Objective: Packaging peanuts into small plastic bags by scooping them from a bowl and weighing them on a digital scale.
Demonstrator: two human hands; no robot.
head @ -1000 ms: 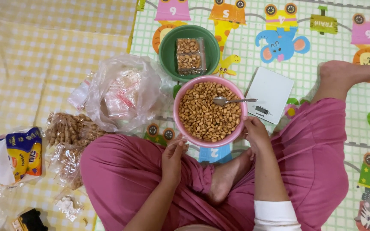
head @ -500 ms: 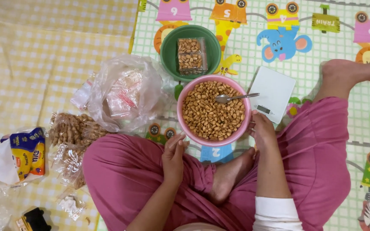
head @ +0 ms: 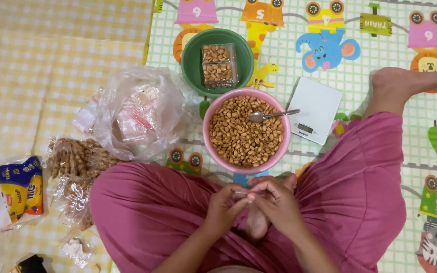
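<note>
My left hand (head: 223, 207) and my right hand (head: 279, 202) meet over my lap, just in front of a pink bowl (head: 206, 132). Their fingertips pinch a small clear plastic piece (head: 239, 192) between them; what it is exactly I cannot tell. The pink bowl is full of roasted peanuts (head: 244, 141), and a metal spoon (head: 271, 116) rests on top with its handle over the right rim. Behind it stands a green bowl (head: 190, 63) holding a clear filled packet of peanuts (head: 217, 64).
A white kitchen scale (head: 313, 108) lies right of the pink bowl. To the left sit a crumpled clear bag of small bags (head: 137, 114), clear bags of brown snacks (head: 74, 162) and a blue-yellow packet (head: 24, 184). My bare foot (head: 410, 83) rests far right on the patterned mat.
Both hands have drawn back from the pink bowl's near rim and come together over my lap, fingertips now pinching the small clear piece.
</note>
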